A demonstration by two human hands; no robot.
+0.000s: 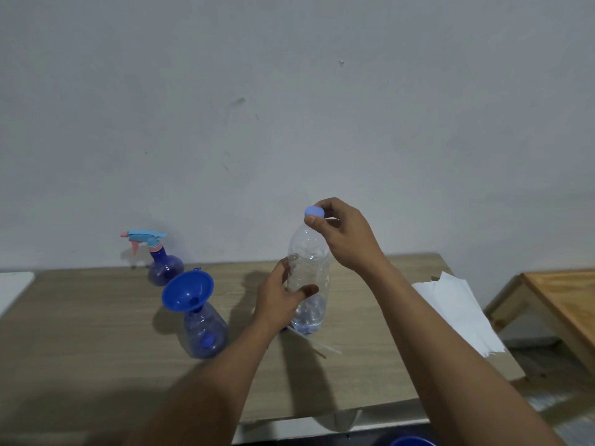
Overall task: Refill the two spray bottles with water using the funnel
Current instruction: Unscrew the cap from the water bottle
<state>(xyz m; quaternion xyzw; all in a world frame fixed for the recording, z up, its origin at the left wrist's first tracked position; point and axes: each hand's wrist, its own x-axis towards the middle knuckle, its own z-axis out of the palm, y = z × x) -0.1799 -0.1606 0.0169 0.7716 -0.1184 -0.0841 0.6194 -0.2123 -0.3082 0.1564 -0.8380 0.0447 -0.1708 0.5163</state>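
Observation:
A clear plastic water bottle (307, 268) stands upright just above the wooden table (96, 333), with a little water at its bottom. My left hand (280, 300) grips its middle. My right hand (341, 236) pinches the light-blue cap (314, 211) on the bottle's mouth. A blue funnel (188, 291) sits tilted in the neck of an open blue spray bottle (206, 333) to the left. Farther back stands a second blue spray bottle (164, 268) with its pink-and-blue trigger head (145, 241) on. A thin white tube (325, 347) lies behind the water bottle's base.
White paper sheets (457, 310) lie at the table's right end. A wooden bench (563, 304) stands to the right. The wall rises directly behind the table. A white surface (13, 288) adjoins at far left. A blue rim (412, 441) shows at the bottom edge.

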